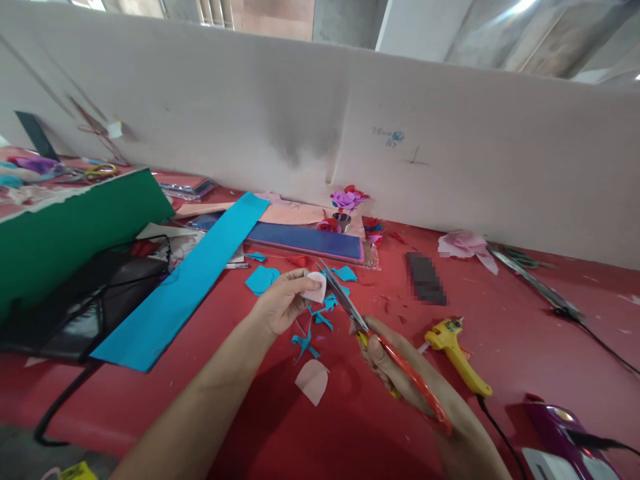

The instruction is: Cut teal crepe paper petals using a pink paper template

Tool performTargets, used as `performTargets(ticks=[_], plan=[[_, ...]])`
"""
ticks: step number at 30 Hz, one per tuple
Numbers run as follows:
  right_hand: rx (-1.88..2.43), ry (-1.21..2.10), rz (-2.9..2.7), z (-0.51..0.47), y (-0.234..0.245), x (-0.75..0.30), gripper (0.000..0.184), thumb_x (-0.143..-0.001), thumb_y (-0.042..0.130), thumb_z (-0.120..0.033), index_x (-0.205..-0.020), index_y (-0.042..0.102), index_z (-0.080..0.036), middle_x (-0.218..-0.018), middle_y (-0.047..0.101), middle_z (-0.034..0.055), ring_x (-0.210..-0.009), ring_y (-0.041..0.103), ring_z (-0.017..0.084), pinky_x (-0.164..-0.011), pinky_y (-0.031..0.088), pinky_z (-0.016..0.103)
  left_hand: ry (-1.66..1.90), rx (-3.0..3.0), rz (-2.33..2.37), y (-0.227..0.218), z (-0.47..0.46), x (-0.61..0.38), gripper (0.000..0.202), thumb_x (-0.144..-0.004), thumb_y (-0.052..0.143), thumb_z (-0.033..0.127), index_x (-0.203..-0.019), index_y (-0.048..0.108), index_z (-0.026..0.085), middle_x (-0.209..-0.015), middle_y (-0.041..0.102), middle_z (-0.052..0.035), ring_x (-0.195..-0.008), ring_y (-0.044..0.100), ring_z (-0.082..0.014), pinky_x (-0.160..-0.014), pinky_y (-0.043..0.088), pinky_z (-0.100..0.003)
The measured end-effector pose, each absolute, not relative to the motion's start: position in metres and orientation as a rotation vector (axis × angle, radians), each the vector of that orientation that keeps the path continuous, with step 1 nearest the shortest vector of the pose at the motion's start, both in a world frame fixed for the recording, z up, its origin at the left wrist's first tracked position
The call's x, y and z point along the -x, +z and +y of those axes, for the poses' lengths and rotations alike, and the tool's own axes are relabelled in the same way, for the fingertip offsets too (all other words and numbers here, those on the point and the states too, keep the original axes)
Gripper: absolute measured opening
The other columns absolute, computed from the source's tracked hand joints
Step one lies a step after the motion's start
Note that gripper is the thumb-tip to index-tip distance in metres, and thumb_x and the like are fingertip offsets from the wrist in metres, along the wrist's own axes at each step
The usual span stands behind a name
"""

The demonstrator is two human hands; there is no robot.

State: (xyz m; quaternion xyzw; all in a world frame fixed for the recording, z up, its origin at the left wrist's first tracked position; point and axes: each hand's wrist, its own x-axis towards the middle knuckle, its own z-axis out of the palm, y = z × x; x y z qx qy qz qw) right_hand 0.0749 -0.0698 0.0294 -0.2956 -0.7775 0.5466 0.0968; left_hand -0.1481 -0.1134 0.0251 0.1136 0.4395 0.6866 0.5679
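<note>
My left hand (285,300) pinches a small pale pink petal-shaped piece (316,288) between thumb and fingers. In my right hand (383,357) is a pair of scissors (347,303) with red and yellow handles. Their blades point up and to the left, close beside the pale piece. On the red table below lies another pink petal-shaped piece (313,382). Bright blue scraps (305,345) are scattered beneath and around my hands, and a larger blue cut piece (262,280) sits just left of my left fingers.
A long blue strip (195,280) and a green board (80,233) lie to the left. A yellow glue gun (457,353) and a purple device (567,433) are at right, with cords. Behind stand paper flowers (347,200) against a white partition (225,107).
</note>
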Motion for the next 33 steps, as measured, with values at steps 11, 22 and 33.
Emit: performTargets(ticks=[11, 22, 33], plan=[[0.903, 1.554, -2.302, -0.071, 0.036, -0.07, 0.052, -0.086, 0.046, -0.071, -0.094, 0.058, -0.021, -0.053, 0.03, -0.0079, -0.042, 0.027, 0.009, -0.041, 0.021, 0.024, 1.557, -0.347, 1.05, 0.019, -0.114, 0.153, 0.018, -0.051, 0.074, 0.009, -0.055, 0.058, 0.012, -0.057, 0.059, 0.0018, -0.05, 0.053, -0.0054, -0.049, 0.043, -0.015], [1.621, 0.583, -2.53, -0.059, 0.009, -0.061, 0.032, -0.088, 0.05, -0.037, -0.115, 0.052, -0.019, -0.075, 0.07, 0.0089, -0.073, 0.068, 0.031, -0.06, 0.04, 0.033, 1.449, -0.612, 1.441, -0.002, -0.109, 0.156, 0.026, -0.059, 0.081, 0.033, -0.076, 0.073, 0.014, -0.074, 0.069, -0.0024, -0.064, 0.057, -0.0098, -0.061, 0.042, -0.021], [1.649, 0.3, -2.608, -0.064, 0.032, -0.064, 0.029, -0.091, 0.045, -0.015, -0.086, 0.073, -0.015, -0.085, 0.075, 0.0149, -0.082, 0.072, 0.03, -0.067, 0.048, 0.034, 1.284, -0.852, 1.526, -0.022, -0.103, 0.128, 0.04, -0.06, 0.08, 0.049, -0.08, 0.073, 0.015, -0.072, 0.068, -0.0034, -0.063, 0.054, -0.0138, -0.058, 0.041, -0.024]])
